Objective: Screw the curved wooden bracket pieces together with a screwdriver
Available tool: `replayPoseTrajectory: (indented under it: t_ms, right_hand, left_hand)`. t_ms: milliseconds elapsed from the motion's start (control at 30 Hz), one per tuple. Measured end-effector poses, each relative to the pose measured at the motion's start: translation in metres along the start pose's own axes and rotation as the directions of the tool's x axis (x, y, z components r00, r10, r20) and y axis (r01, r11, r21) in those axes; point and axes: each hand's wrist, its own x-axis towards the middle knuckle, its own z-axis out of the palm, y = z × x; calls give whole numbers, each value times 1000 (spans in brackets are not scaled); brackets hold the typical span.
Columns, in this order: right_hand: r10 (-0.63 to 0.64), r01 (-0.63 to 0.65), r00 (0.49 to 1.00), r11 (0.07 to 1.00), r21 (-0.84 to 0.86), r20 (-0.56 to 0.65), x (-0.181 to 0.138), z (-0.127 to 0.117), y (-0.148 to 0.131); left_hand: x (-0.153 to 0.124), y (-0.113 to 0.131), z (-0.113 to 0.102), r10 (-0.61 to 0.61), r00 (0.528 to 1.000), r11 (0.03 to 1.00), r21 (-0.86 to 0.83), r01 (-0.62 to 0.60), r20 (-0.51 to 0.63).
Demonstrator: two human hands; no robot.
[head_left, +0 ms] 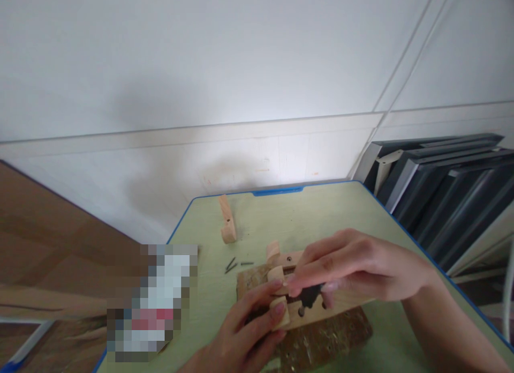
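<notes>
A light wooden assembly (299,308) with holes and a dark cut-out lies on a worn brown board (321,338) on the pale green table (321,212). My right hand (357,266) reaches in from the right, its fingers pressed together on the top of the assembly. My left hand (249,330) comes up from below, its fingers pinching a small wooden block (281,311) at the assembly's left end. Part of the assembly is hidden under both hands.
A separate wooden piece (227,220) with a hole lies near the table's far edge. Three dark nails or screws (236,265) lie left of the board. A blurred-out object (155,303) sits at the table's left edge. Dark panels (450,185) lean against the wall at right.
</notes>
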Motion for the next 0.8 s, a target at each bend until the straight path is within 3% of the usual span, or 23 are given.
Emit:
replayPoseTrajectory:
  t_ms: [333, 800]
  right_hand:
    - [-90, 53, 980, 978, -204, -176, 4, 2, 2]
    - [87, -177, 959, 928, -327, -271, 6, 6, 2]
  left_hand:
    - [-3, -2, 0, -12, 999, 999, -35, 14, 46]
    - [-4, -2, 0, -4, 998, 999, -37, 6, 56]
